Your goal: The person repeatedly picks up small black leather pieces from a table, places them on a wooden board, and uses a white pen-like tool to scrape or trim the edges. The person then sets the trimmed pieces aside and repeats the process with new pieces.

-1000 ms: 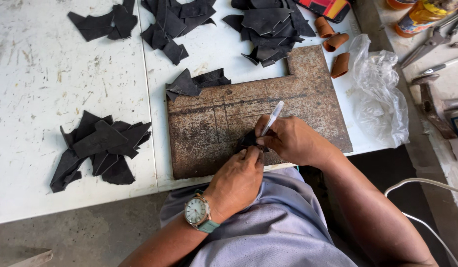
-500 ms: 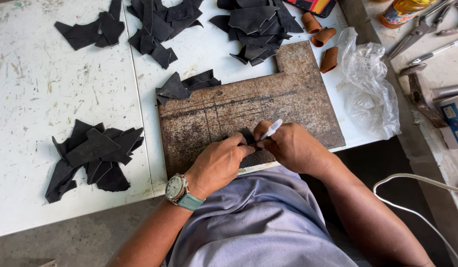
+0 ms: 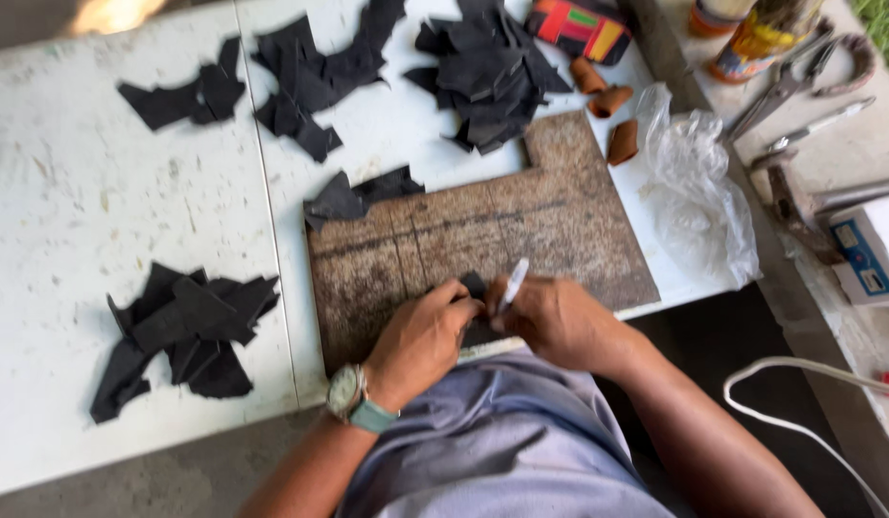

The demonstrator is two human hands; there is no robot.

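Note:
My left hand (image 3: 425, 336), with a watch on the wrist, presses a small black leather piece (image 3: 475, 286) flat on a worn brown cutting board (image 3: 559, 221). My right hand (image 3: 557, 321) holds a thin white pen-like tool (image 3: 511, 286) with its tip down on that piece. Both hands meet at the board's near edge, close to my body. Most of the piece is hidden under my fingers.
Piles of black leather scraps lie at the left (image 3: 176, 326), upper left (image 3: 272, 91) and top centre (image 3: 487, 72) of the white table (image 3: 70, 192). Brown leather rolls (image 3: 607, 101), a clear plastic bag (image 3: 699, 192), pliers (image 3: 775, 91) and a small box (image 3: 871, 245) sit to the right.
My view has shifted a little; the hands stay on the black piece at the board's near edge. The white tool has tilted from pointing up-right to lower over the piece.

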